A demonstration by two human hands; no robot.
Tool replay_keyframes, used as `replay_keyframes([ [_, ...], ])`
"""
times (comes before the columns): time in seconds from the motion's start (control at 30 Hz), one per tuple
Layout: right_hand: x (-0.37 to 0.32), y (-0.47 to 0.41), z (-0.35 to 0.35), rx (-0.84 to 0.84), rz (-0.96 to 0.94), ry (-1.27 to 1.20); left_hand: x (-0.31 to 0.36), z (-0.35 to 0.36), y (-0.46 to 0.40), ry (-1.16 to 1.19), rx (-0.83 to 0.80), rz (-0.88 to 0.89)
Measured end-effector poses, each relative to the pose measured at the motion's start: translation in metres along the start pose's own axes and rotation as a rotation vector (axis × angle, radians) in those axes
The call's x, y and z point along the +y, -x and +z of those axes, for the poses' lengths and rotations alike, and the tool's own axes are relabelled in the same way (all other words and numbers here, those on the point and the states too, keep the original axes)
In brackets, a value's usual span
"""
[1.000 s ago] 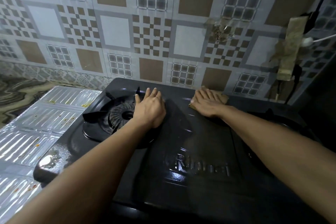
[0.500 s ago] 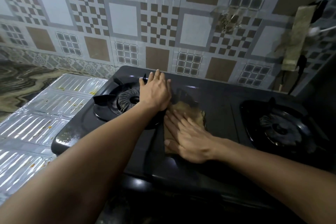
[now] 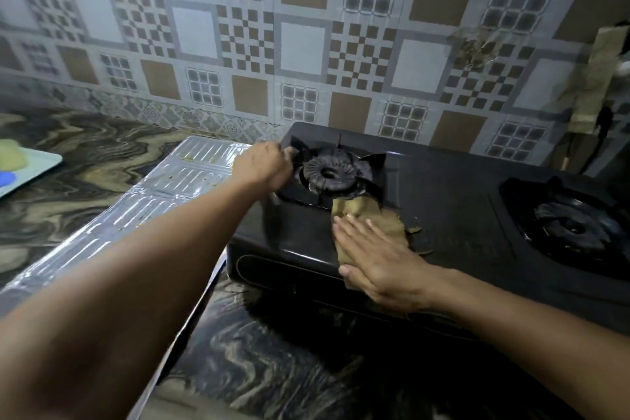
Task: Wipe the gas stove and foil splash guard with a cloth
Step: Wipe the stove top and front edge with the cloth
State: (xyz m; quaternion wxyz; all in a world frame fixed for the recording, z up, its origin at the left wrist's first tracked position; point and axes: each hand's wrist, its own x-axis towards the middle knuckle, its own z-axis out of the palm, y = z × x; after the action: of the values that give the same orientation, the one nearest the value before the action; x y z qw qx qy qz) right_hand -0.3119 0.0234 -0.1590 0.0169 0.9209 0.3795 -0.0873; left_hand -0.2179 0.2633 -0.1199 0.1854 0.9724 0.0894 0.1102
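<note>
The black two-burner gas stove stands on a marbled counter against the tiled wall. My right hand lies flat on a brown cloth, pressing it on the stove top just in front of the left burner. My left hand is at the stove's far left corner, fingers curled on the left burner's pan support. The silver foil splash guard lies flat to the left of the stove, with small food specks on it.
The right burner sits at the stove's far right. A pale tray with a yellow and a blue item rests on the counter at far left. Dark marbled counter runs in front of the stove. Tape and cables hang on the wall at right.
My right hand slid the cloth from the stove's back middle toward the front left. My left hand moved from the burner's right side to its left corner.
</note>
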Motion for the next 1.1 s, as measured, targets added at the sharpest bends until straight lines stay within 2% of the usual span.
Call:
replay_keyframes([
  [0.13,-0.019,-0.025,0.002,0.005,0.001,0.039,-0.043,-0.020,0.024,0.268,-0.137,-0.269],
  [0.3,-0.051,-0.061,-0.004,0.030,0.021,0.001,-0.077,-0.031,0.061,0.680,-0.461,-0.458],
  [0.6,-0.065,-0.089,-0.008,0.002,-0.049,0.043,-0.103,-0.025,0.076,1.022,-0.444,-0.582],
  [0.73,-0.091,-0.138,-0.023,-0.005,-0.076,-0.020,-0.107,-0.024,0.081,1.059,-0.459,-0.591],
  [0.9,-0.092,-0.173,-0.034,-0.035,-0.080,-0.091,-0.114,-0.024,0.082,1.087,-0.465,-0.612],
  [1.0,-0.086,-0.173,-0.045,-0.159,-0.141,-0.146,-0.119,-0.023,0.083,1.123,-0.472,-0.636],
  [1.1,-0.073,-0.177,-0.058,-0.256,-0.253,-0.037,-0.126,-0.020,0.079,1.149,-0.500,-0.649],
])
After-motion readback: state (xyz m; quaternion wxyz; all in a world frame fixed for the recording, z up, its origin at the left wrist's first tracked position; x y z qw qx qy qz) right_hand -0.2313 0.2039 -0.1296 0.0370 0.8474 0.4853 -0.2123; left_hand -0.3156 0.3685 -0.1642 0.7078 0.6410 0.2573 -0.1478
